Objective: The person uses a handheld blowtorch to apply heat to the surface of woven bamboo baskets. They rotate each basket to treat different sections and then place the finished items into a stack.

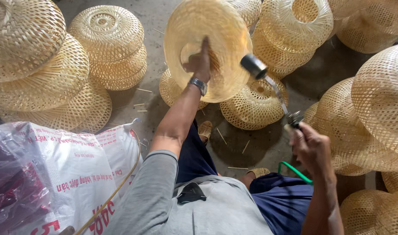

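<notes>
My left hand [199, 61] holds up a round woven bamboo shade [207, 26], fingers reaching into its central opening, a watch on the wrist. My right hand [311, 146] grips the handle of a metal torch [275, 89] whose dark nozzle points at the shade's right edge. A green hose [294, 171] runs from the torch handle down past my knee. I am seated, with dark blue trousers and a grey shirt below.
Stacks of woven bamboo shades [107, 43] surround me on the concrete floor: at the left, top right and right [373, 113]. One shade [253, 106] lies just beneath the held one. A white printed plastic sack [77, 174] sits at lower left.
</notes>
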